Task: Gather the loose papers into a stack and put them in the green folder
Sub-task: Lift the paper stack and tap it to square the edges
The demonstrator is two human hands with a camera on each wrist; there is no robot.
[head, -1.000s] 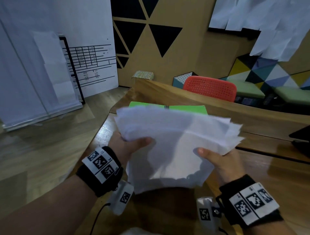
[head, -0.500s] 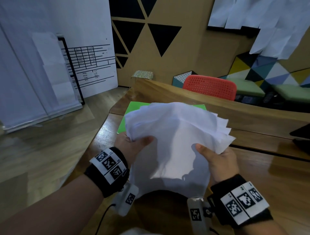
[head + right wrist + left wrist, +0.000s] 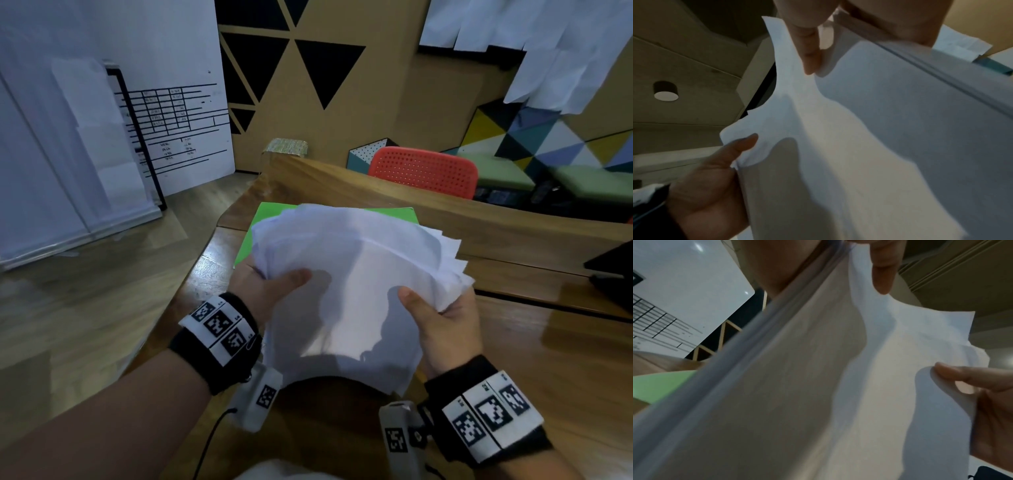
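- Left hand (image 3: 265,284): grip closed on the left edge of the paper stack (image 3: 352,274), thumb lying across the top sheet, fingers hidden beneath.
- Right hand (image 3: 442,329): grip closed on the right edge of the same stack, thumb on top, fingers out of sight under the sheets.
- The left wrist view confirms both thumbs pressed onto the upper face of the stack (image 3: 818,386); the right wrist view shows the same pinch on the stack (image 3: 859,146) from the opposite side.
- Stack condition: one bundle, held clear above the counter (image 3: 565,359), bowed between the two hands. Sheet edges are not squared; they fan out in steps at the far right corner and along the near edge. The sheet count cannot be told.
- Green folder (image 3: 246,240): one, lying flat on the counter directly beyond and partly under the raised stack; only its left strip and far edge show. Whether it is open or closed cannot be told.
- Open room: bare counter surface lies to the right of the hands and in front of the person. The counter's left edge falls just beside the folder, with wooden floor (image 3: 85,291) beyond it.
- Far side: a raised wooden ledge (image 3: 445,212) runs behind the folder; one red chair (image 3: 423,171) stands past it.
- Right margin: one dark object (image 3: 613,270) on the counter, cut off by the frame.
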